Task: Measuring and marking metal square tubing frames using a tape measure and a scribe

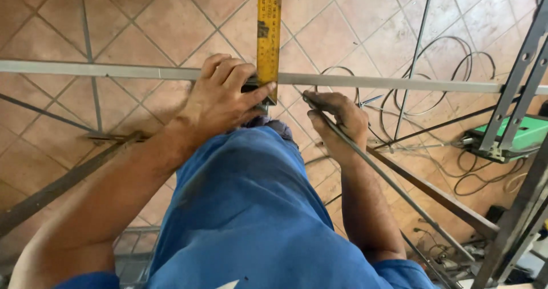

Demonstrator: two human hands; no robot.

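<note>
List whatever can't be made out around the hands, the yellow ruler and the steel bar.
- Yellow ruler, head view: its far end is cut off by the top edge; its near end is hidden behind the left hand.
- Thin steel rod in the right hand: whether its tip touches the horizontal steel bar cannot be told.
- Green machine: partly hidden by the perforated metal struts.
- Floor below: covered by the blue trousers.

One camera, worn on the person's head, looks steeply down from close above. The blue-clad knee [245, 209] fills the near centre, the tiled floor [171, 15] lies far, and the green machine [522, 135] sits at the right edge.
</note>
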